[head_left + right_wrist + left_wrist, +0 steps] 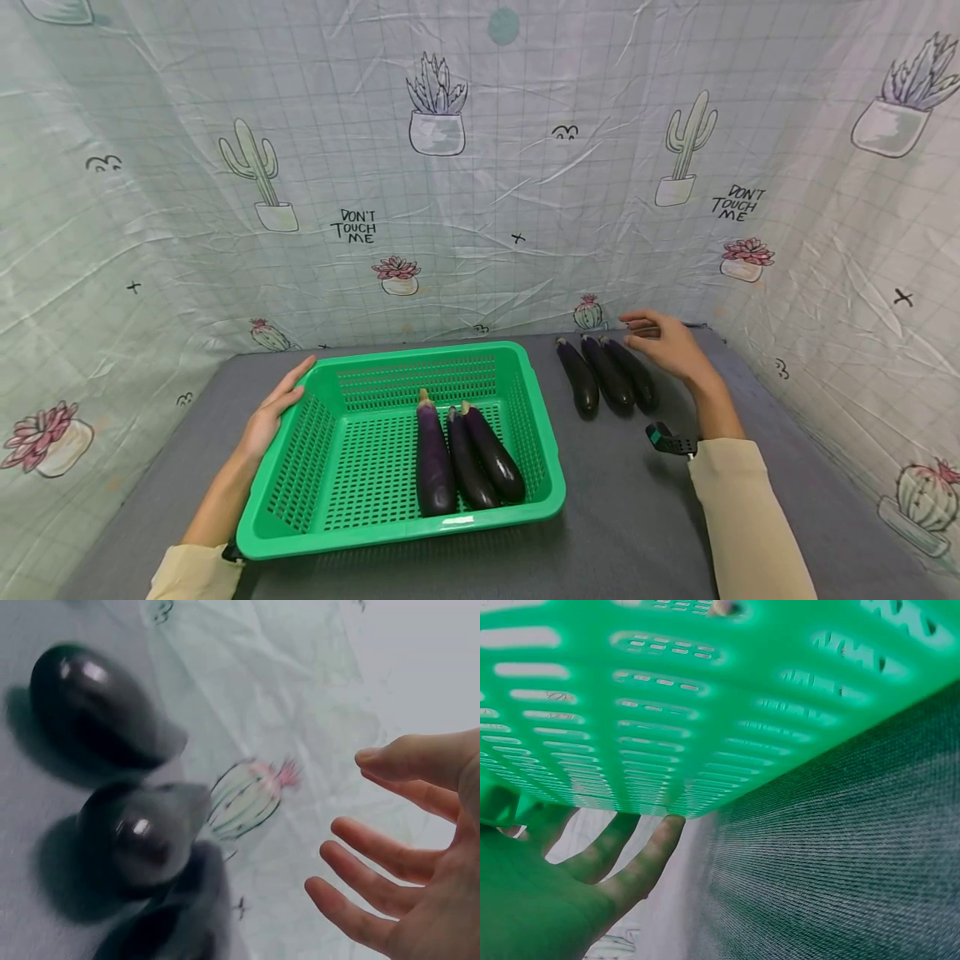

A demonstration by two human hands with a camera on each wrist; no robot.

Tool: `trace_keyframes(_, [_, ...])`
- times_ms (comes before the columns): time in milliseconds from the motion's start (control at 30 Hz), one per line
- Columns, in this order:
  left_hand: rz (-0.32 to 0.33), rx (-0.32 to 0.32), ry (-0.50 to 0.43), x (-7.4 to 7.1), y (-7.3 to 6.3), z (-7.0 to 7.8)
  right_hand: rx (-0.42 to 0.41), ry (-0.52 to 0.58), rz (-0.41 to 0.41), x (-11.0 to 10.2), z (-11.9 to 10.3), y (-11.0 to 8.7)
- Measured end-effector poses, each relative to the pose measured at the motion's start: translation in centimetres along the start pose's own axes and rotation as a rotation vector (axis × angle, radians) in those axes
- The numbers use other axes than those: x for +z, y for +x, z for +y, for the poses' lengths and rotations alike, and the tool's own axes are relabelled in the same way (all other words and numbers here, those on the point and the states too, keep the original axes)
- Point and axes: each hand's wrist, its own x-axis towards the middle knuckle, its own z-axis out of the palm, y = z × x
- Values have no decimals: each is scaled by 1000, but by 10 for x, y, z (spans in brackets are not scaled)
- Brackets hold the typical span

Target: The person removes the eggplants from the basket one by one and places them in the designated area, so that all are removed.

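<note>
In the head view, my left hand (266, 417) holds the left rim of a green plastic basket (401, 531). Its fingers (641, 866) lie along the outside of the slotted wall in the left wrist view. Inside the basket, toward its right side, lie three eggplants: one (435, 458) on the left, a middle one (468, 467) and one (495, 454) leaning right. My right hand (671, 346) hovers with spread fingers by the stem ends of three more eggplants (611, 375) side by side on the table. Nothing is between its fingers in the right wrist view.
Grey cloth covers the table (615, 517). A pale curtain (517, 200) printed with potted cacti hangs behind the table and along both sides. A small dark camera mount (671, 439) sticks out from the right wrist.
</note>
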Motion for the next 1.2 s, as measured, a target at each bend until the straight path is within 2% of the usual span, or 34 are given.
trace_keyframes(200, [4, -8, -11, 0, 0, 1, -61, 17, -7, 0, -27, -3])
trace_keyframes(467, [10, 5, -12, -1, 0, -1, -214, 73, -18, 10, -59, -7])
trace_keyframes(700, [10, 8, -8, -1, 1, -3, -269, 79, -44, 20, -83, -13])
trace_keyframes(1067, [16, -2, 14, 0, 1, -1, -364, 122, -144, 39, -127, -24])
trace_keyframes(1200, [14, 2, 16, 0, 1, 0, -406, 110, -210, 47, -147, -23])
